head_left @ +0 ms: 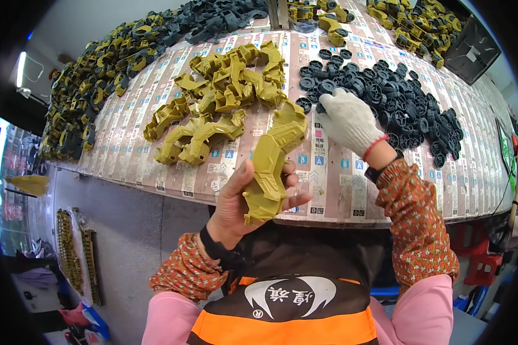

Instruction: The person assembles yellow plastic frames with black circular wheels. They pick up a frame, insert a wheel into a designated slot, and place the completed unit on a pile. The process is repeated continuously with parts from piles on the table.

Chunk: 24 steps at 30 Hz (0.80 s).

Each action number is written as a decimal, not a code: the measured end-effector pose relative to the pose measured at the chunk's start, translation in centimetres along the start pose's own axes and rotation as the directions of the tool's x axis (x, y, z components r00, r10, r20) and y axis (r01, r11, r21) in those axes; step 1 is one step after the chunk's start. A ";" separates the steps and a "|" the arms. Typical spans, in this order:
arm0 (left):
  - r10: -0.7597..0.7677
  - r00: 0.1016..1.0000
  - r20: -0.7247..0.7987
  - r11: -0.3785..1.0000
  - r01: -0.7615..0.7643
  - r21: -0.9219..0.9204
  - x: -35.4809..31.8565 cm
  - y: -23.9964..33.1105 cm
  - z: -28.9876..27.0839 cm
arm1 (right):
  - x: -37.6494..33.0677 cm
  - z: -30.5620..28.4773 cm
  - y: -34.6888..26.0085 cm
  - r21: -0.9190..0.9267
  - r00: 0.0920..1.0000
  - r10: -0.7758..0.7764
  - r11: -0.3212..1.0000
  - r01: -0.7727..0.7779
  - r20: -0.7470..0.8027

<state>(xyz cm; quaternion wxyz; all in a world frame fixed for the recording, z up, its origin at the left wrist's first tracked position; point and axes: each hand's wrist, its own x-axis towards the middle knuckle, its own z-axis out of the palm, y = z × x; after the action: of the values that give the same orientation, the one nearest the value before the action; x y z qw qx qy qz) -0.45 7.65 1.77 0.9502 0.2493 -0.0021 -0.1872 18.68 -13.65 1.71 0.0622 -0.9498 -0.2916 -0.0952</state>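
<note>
My left hand (244, 198) is bare and grips an olive-yellow plastic body shell (273, 158), held up over the near edge of the table. My right hand (348, 119) wears a white knit glove and reaches into a heap of small black plastic wheels (397, 98); its fingertips are among the wheels at the heap's near left edge, and whether it grips one is hidden. A pile of several more olive-yellow shells (224, 98) lies on the table just left of the held one.
The table (328, 184) is covered with printed paper sheets. Assembled yellow-and-black parts are heaped at the far left (92, 86) and far right (420, 26). A dark tray (472, 49) sits at the upper right. Red stools (480, 259) stand below right.
</note>
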 end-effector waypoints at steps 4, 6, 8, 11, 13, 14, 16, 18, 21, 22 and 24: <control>0.015 1.000 0.004 1.000 -0.015 0.021 -0.3 -1.8 -2.3 | -0.8 1.3 -0.2 0.019 0.999 -0.041 0.999 0.041 0.006; 0.015 1.000 -0.024 0.999 -0.015 0.031 -0.5 -2.0 -2.8 | -1.7 1.2 -0.1 0.038 0.996 -0.085 0.996 0.085 0.000; -0.014 0.998 -0.062 0.995 0.020 0.100 -0.5 -2.1 -2.5 | -2.2 1.1 0.0 0.107 0.995 -0.099 0.989 0.099 -0.006; -0.068 0.998 -0.010 0.996 0.069 0.063 -0.3 -2.1 -2.1 | -2.6 1.4 0.1 0.170 0.993 -0.105 0.979 0.114 -0.061; -0.071 0.997 -0.022 0.990 0.073 0.120 -0.3 -2.3 -1.7 | -2.6 1.7 0.0 0.191 0.985 -0.119 0.971 0.141 -0.123; -0.073 0.997 -0.027 0.986 0.076 0.148 -0.2 -2.3 -1.6 | -2.5 1.9 0.0 0.151 0.990 -0.110 0.981 0.123 -0.090; -0.088 0.995 -0.042 0.991 0.091 0.096 0.0 -2.5 -1.5 | -2.8 1.4 -0.4 0.134 0.996 -0.082 0.987 0.086 -0.034; -0.094 0.994 -0.056 0.984 0.102 0.147 0.0 -2.5 -1.3 | -3.4 0.8 -0.4 0.151 0.998 -0.067 0.987 0.064 0.014; -0.109 0.992 -0.070 0.951 0.124 0.282 -0.1 -2.4 -1.2 | -5.3 -0.4 -0.2 0.310 0.999 -0.043 0.950 0.038 0.011; -0.124 0.990 -0.073 0.955 0.139 0.262 0.0 -2.3 -2.0 | -6.3 -0.9 -0.6 0.415 1.000 -0.015 0.909 0.025 -0.027; -0.133 0.985 -0.114 0.976 0.150 0.157 0.0 -2.2 -2.1 | -7.8 -2.7 -1.4 0.616 0.999 0.031 0.787 -0.041 0.027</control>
<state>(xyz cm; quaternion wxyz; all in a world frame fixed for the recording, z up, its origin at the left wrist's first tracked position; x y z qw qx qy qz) -1.00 6.89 -1.10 0.9093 0.3360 0.0491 -0.2406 11.14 -17.18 2.73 0.3680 -0.8836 -0.2891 0.0138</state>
